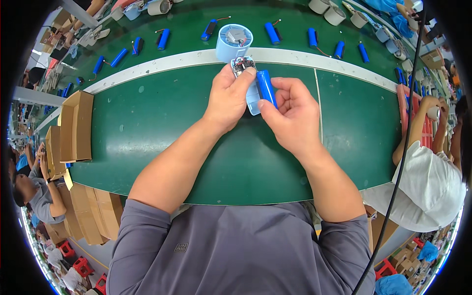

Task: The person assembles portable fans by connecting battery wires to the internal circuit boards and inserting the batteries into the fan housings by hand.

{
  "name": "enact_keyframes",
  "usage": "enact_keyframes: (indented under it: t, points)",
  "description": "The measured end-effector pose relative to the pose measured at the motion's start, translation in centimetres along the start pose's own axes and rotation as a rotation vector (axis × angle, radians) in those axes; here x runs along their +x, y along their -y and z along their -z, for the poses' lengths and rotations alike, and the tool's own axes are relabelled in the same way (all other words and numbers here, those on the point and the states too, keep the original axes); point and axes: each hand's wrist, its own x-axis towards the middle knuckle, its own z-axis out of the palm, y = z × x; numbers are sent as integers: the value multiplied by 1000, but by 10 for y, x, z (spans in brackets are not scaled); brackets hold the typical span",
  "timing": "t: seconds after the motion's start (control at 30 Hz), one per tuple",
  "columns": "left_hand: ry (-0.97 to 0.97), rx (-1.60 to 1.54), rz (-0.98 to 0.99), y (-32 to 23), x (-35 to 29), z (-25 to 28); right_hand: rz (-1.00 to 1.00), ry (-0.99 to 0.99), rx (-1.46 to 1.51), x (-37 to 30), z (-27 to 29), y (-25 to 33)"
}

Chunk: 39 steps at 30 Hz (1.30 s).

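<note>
My left hand (230, 93) is closed on a light-blue plastic housing (253, 101), its thumb near a small circuit board (242, 64) at the housing's far end. In my right hand (292, 105), thumb and fingers grip a blue cylindrical battery pack (266, 87), tilted alongside the open housing. Whether the battery touches the inside of the housing I cannot tell. Just beyond my hands a light-blue round cup-shaped part (234, 43) stands upright at the white strip, with a grey piece and wires inside it.
Several blue battery packs with leads, such as one battery pack (273, 33), lie along the green belt (189, 49) behind the white strip (167, 64). Cardboard boxes (77, 127) stand at the left table edge, a red crate (413, 115) at the right. Co-workers sit on both sides. A black cable (400, 167) hangs at right.
</note>
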Motion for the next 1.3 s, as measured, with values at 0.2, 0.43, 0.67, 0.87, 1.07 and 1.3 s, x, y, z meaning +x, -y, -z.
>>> enact_keyframes:
  t: [0.2,0.43,0.67,0.87,1.07,1.3]
  points:
    - [-10,171,-115,3,-2,-2,252,-38,-266,0,-3,0]
    - [-15,210,-97,-1,-3,-2,420,-68,-358,4,-7,-1]
    - [6,211,-82,-2,-1,-5,320,-59,-305,6,-5,1]
    - [63,119,46,-10,-5,-1,325,10,-389,2,-6,5]
    - [67,-4,61,-14,-5,1,-242,17,159,6,-3,10]
    - [97,-67,59,-19,-4,-1,-385,157,207,7,5,15]
